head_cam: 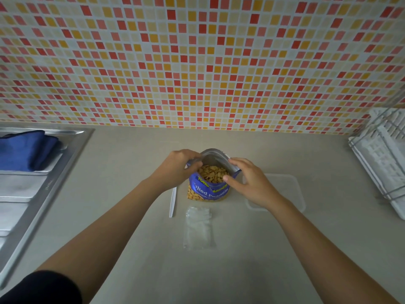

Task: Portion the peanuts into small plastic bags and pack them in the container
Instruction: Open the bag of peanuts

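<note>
A blue bag of salted peanuts [206, 191] stands upright on the counter with its mouth pulled wide, and peanuts [213, 173] show inside. My left hand [177, 166] pinches the left rim of the mouth. My right hand [247, 181] grips the right rim, thumb on the near edge. A stack of small clear plastic bags [198, 228] lies flat in front of the bag. To the right sits a clear plastic container [282, 189], partly behind my right wrist. A white strip-like tool [173, 201] lies just left of the bag.
A steel sink and drainboard [43, 172] fill the left side, with a blue cloth [24, 150] on it. A white dish rack [381, 159] stands at the right edge. A tiled wall rises behind the beige counter [230, 270].
</note>
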